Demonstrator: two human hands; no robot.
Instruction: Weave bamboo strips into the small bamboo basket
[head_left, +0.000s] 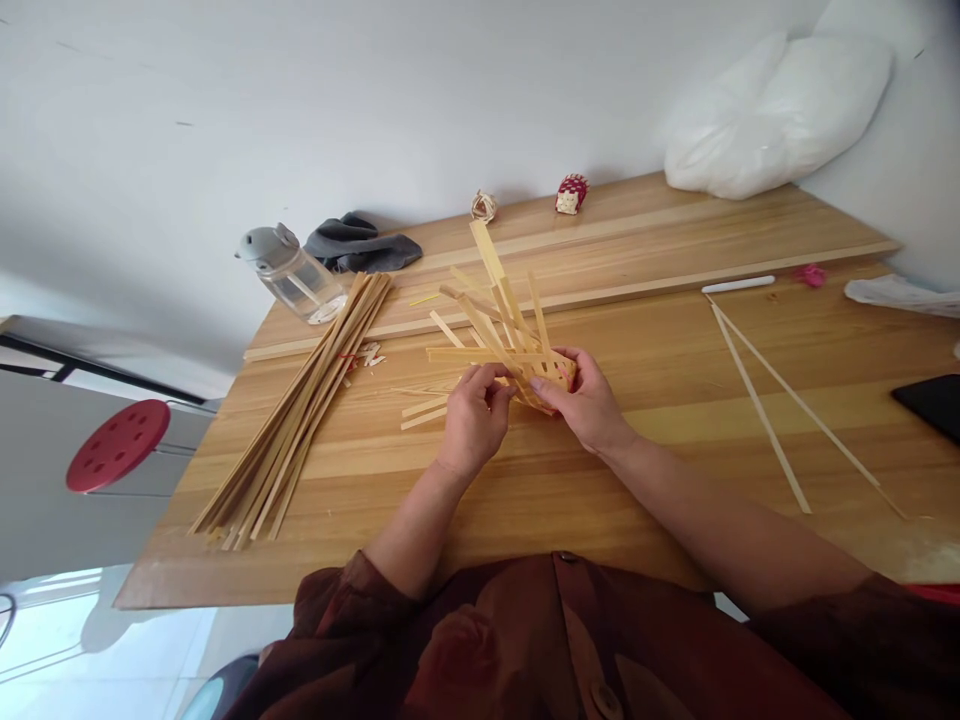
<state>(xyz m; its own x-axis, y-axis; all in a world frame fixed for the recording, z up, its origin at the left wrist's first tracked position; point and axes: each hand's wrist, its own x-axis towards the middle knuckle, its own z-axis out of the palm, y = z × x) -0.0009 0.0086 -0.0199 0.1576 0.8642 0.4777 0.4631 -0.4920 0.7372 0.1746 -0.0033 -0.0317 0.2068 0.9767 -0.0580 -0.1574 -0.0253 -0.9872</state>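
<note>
A partly woven piece of flat bamboo strips [517,330] is held in front of me over the middle of the table, its loose strip ends fanning up and to the left. My right hand [589,405] wraps round its right side, thumb on the near face. At its lower left, my left hand [477,415] pinches a strip between thumb and fingers; the exact spot is partly hidden by the hand. Several loose strips [424,412] lie on the table just left of my left hand.
Left lies a bundle of long strips [300,420], with a clear water bottle [300,280] and dark cloth [360,243] behind. Two small woven pieces, a ball [484,207] and a red-white one [571,194], stand at the back. A white pen-like stick [739,285], thin strips [761,410] and a phone [930,405] lie right.
</note>
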